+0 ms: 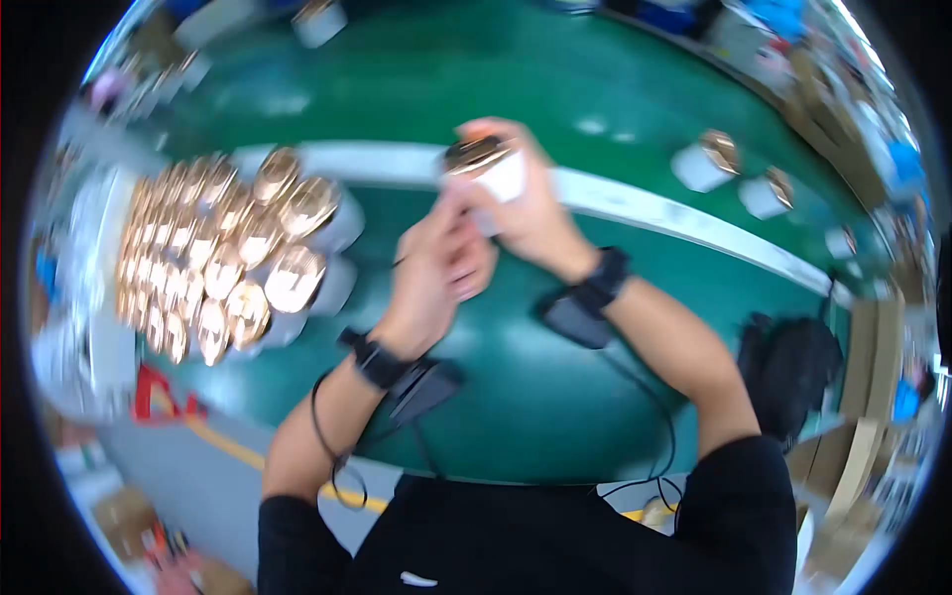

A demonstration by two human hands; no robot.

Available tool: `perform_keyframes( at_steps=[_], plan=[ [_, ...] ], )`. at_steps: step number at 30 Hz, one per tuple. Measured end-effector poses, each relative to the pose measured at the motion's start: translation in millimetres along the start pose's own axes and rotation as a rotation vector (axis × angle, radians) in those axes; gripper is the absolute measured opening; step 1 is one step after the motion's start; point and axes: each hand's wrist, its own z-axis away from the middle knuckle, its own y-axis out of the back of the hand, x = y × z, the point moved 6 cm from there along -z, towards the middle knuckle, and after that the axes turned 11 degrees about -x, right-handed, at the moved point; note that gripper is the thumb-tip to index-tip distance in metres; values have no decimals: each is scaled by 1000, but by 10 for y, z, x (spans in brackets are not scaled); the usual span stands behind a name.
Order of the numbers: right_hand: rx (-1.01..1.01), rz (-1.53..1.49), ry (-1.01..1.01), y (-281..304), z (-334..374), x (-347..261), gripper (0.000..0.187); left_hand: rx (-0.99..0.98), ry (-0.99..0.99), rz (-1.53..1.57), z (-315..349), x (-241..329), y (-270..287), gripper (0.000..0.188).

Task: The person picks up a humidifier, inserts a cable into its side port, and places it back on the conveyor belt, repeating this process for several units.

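Above the green table, I hold a white jar with a shiny gold top (504, 178) in both hands, tilted and blurred. My right hand (540, 213) wraps around its far and right sides, with the fingers over the gold top. On the near left side, my left hand (436, 260) is closed, its upper fingers and thumb pressed to the jar and the others curled below. The fingers cover part of the jar, so its full shape does not show. Many similar gold-topped white jars (297, 279) stand in a tight group to the left.
A white strip (674, 213) crosses the green table (516, 397) beyond my hands. Several white jars (706, 164) stand past it at the right. A black bag (798, 367) lies at the right edge. Wrist-worn dark devices (426, 389) trail cables. Cardboard (873, 347) stands at the right.
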Motion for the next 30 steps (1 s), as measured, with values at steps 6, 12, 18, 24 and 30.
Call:
perform_keyframes(
  at_steps=[6, 12, 18, 24, 30],
  plan=[
    [150, 135, 78, 431, -89, -402, 57, -60, -82, 50, 0, 100, -317, 36],
    [459, 504, 117, 1144, -197, -482, 45, -5, -122, 40, 153, 214, -346, 36],
    [400, 1138, 154, 1017, 45, -563, 29, -77, -118, 62, 444, 204, -25, 39],
    [65, 1001, 337, -409, -608, -702, 31, -121, -41, 278, 660, 251, 446, 43],
    [-70, 842, 139, -1215, -2318, 603, 59, -171, -35, 612, 583, 291, 597, 43]
  ],
)
